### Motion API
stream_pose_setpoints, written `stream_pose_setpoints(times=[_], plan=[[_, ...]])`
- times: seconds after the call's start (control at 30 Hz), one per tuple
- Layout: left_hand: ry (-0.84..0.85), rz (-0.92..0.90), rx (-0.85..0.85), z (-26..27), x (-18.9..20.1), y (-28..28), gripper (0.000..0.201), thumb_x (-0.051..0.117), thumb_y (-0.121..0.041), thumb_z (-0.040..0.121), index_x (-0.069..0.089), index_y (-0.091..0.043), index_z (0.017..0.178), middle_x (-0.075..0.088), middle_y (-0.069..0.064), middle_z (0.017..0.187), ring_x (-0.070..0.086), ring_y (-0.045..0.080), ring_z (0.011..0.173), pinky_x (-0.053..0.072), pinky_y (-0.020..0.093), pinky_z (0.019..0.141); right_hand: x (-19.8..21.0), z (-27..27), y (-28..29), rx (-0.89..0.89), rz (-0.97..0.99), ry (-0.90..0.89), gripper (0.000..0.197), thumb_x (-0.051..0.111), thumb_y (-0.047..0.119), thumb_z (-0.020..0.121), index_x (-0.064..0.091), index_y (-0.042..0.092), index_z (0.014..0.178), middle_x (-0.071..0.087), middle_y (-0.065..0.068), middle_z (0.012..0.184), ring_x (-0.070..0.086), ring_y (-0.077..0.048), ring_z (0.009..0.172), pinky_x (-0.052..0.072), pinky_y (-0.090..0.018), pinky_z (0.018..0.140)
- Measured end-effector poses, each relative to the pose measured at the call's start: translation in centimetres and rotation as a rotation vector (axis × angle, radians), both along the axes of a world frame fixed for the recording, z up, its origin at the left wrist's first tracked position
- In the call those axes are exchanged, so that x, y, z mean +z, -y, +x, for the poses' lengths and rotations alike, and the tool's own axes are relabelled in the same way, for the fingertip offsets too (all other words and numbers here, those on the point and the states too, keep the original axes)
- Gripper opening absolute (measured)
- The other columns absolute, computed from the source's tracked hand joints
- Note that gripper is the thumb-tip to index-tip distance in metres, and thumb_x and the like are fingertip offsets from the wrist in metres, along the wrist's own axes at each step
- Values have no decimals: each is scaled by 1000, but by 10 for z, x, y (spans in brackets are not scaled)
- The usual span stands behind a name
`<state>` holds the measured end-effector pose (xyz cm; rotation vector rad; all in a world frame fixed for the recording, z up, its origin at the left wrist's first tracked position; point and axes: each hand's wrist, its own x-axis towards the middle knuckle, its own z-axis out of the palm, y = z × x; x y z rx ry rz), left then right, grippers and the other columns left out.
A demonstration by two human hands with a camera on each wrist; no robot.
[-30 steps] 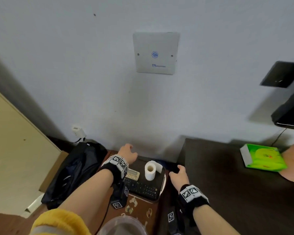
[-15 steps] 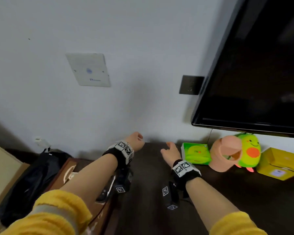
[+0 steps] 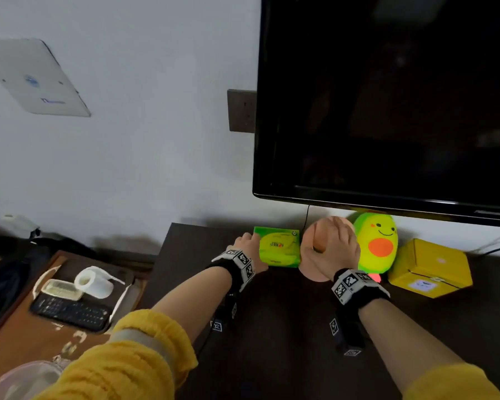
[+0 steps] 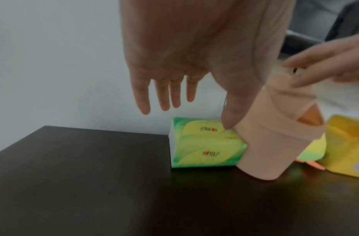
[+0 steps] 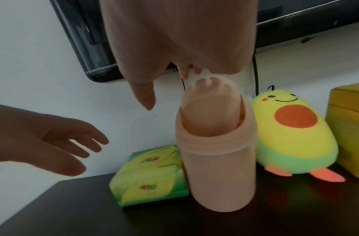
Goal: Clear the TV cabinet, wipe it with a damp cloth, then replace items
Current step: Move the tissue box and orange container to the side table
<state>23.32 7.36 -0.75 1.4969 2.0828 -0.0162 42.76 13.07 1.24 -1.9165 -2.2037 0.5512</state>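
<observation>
Your left hand (image 4: 174,52) hovers with straight, spread fingers just over the soft green-and-yellow tissue pack (image 3: 278,245), whose printing is too blurred to read, at the back of the dark TV cabinet (image 3: 272,327). Your right hand (image 3: 334,249) reaches over the swing lid of the smooth peach plastic bin (image 5: 216,167), fingers loose and apart; its contents are hidden. Beside the bin stand a plush avocado toy (image 3: 377,243) and a yellow cardboard box (image 3: 429,267) with a small pale label.

Blue "T…" lettering on the white wall plate (image 3: 38,79) blurs out; red print on the green tissue pack (image 4: 204,143) stays unreadable.
</observation>
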Motion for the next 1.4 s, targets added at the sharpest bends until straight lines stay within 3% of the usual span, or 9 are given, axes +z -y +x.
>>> stream_pose_setpoints(times=[0.07,0.23,0.37,0.53,0.73,0.9,1.1,1.23,1.4], plan=[[-65,-6,-53,7,-11,-9,75,71,-34,73,34,-16,136,39,6,136,39,29,128,41,48,98,-13,6,-9,53,-8,69,86,61,52,76,17,31,147,6,5,158,5,-26,145,14,-47,116],[-168,-51,-158,12,-37,-35,100,78,-39,70,19,-16,147,23,8,150,21,29,141,32,47,109,-29,9,-28,86,-53,108,82,64,51,72,20,40,140,6,10,155,-1,-26,145,16,-58,112],[-234,-92,-200,16,-58,-58,116,82,-41,66,7,-16,151,9,11,157,5,31,146,19,49,116,-36,11,-29,99,-83,141,92,70,50,68,11,41,139,-3,9,153,-8,-38,143,34,-62,103],[-274,-211,-242,21,-71,-87,127,85,-36,65,-7,-22,152,-6,11,159,-8,33,147,7,60,115,-42,11,-30,144,-41,265,104,70,60,66,-5,39,134,-13,1,147,-8,-42,141,51,-51,92],[-321,-195,-272,29,-67,-90,108,78,-28,74,4,-19,151,16,9,155,14,34,143,24,62,109,-48,11,-34,148,10,264,98,74,56,60,9,41,132,-3,-2,146,5,-42,137,54,-49,85],[-301,-144,-231,28,-65,-72,94,76,-22,76,14,-20,147,25,7,147,22,34,136,47,50,93,-45,14,-30,168,9,250,99,76,55,57,12,42,130,-1,0,146,7,-38,136,54,-45,85],[-285,-213,-226,6,-53,-32,120,89,-33,56,11,-22,147,24,4,145,23,33,135,50,49,91,-32,0,10,290,-5,277,98,73,60,61,10,39,132,-3,-1,145,4,-36,136,50,-47,92],[-282,-206,-164,-24,-29,3,119,90,-31,55,15,-20,146,27,4,142,25,32,134,51,51,88,-8,-31,34,357,25,256,100,72,62,61,12,38,137,-5,1,147,0,-34,137,47,-48,94],[-285,-159,-72,-83,6,63,110,89,-25,57,20,-17,142,29,7,139,28,34,131,51,54,87,32,-90,80,437,104,202,97,74,59,56,22,39,136,1,5,148,6,-31,135,50,-47,86]])
